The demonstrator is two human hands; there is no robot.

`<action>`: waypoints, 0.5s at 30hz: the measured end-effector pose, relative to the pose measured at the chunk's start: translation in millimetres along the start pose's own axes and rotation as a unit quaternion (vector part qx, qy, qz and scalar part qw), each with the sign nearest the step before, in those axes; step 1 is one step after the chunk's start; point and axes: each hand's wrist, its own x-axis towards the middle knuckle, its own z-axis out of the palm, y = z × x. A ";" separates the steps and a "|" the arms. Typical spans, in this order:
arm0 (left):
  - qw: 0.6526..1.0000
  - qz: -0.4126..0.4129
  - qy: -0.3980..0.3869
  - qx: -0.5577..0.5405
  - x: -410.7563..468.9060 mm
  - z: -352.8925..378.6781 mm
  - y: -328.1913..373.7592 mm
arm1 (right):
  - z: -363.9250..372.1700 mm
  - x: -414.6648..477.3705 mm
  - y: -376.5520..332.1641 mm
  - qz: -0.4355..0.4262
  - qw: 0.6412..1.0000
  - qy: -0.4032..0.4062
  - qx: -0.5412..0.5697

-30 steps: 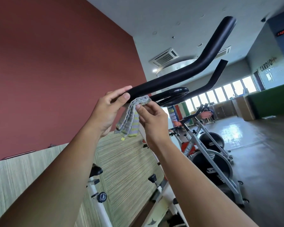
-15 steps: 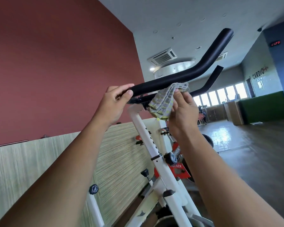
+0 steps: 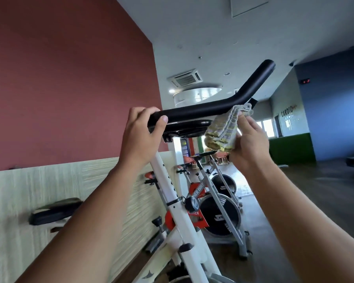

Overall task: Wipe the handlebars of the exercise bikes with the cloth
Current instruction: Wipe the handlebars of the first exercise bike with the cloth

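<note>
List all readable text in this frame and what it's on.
"CARDIO": far wall; marks after it blurred.
"NER BIKE": grey bike frame; start hidden.
"LIVEN": red panel; blurred, start unclear.
Clock: red digits unreadable.
Flywheel logo, poster: too small.
Handlebar, cloth: no text.

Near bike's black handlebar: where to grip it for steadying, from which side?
Grip the handlebar at its straight near end, from below on the left, as the left hand does: a level round tube a hand can wrap. That leaves the bend and upturned horn free for the cloth in the right hand.
</note>
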 end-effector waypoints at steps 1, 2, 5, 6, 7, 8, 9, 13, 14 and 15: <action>1.000 0.000 0.003 -0.001 -0.7 0.7 0.0 | -2.2 1.7 -6.8 -0.003 1.000 0.007 -0.014; 1.000 -0.001 0.006 -0.002 -1.3 1.1 0.3 | -4.5 4.0 -13.0 -0.009 0.999 0.011 -0.031; 1.000 -0.002 0.007 -0.005 -2.2 2.2 0.5 | -9.2 13.0 -31.5 -0.020 0.997 0.005 -0.074; 1.000 -0.001 0.010 -0.006 -2.7 2.6 0.3 | -10.5 17.8 -37.3 -0.024 0.996 0.007 -0.084; 1.000 0.000 0.014 -0.008 -3.2 3.0 0.4 | -11.1 21.9 -43.5 -0.028 0.995 0.012 -0.091; 1.000 0.001 0.016 -0.010 -3.9 3.3 0.7 | -11.1 25.7 -49.2 -0.034 0.994 0.017 -0.098; 1.000 0.001 0.018 -0.012 -4.2 3.7 1.3 | -10.7 28.0 -53.2 -0.038 0.994 0.019 -0.106; 1.000 -0.002 0.024 -0.016 -5.2 4.4 4.2 | -12.4 23.8 -50.1 -0.018 0.988 0.007 -0.152; 0.999 -0.004 0.026 -0.018 -5.4 4.4 5.2 | -12.9 22.2 -49.2 -0.011 0.987 0.007 -0.159; 0.999 -0.007 0.027 -0.020 -5.7 4.3 6.3 | -12.1 21.5 -50.4 -0.007 0.987 0.010 -0.160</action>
